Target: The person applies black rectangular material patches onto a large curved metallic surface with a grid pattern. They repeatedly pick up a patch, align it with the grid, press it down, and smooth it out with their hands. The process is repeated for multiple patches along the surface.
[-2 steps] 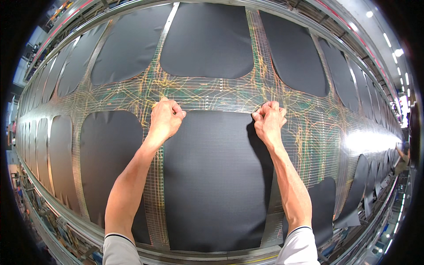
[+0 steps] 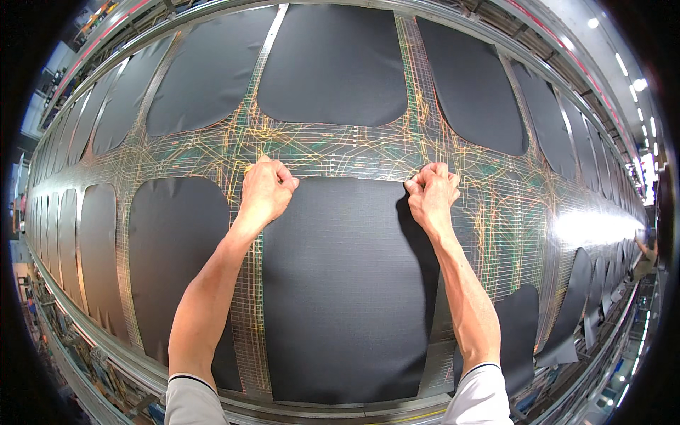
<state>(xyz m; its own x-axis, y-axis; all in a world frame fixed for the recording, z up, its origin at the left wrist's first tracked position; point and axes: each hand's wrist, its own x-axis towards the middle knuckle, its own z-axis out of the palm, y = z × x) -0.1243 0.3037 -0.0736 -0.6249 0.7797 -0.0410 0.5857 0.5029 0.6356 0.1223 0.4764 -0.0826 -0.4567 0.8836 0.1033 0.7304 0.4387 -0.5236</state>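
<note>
Directly in front of me a black fabric panel (image 2: 347, 283) lies over a long table marked with many coloured lines (image 2: 333, 152). My left hand (image 2: 268, 190) pinches the panel's far left corner, fingers closed. At its far right corner my right hand (image 2: 433, 191) grips the edge between thumb and fingers. Along its right side the panel casts a dark shadow, so that side looks slightly raised. Its far edge runs nearly straight between my two hands, beside the printed lines. The fingertips hide both corners.
Another black panel (image 2: 180, 262) lies flat to the left, partly under my left forearm. A far row holds more panels (image 2: 333, 64). At the right, a smaller panel (image 2: 516, 333) and several curled ones hang near the table's close edge. Another person's arm (image 2: 646, 255) shows at far right.
</note>
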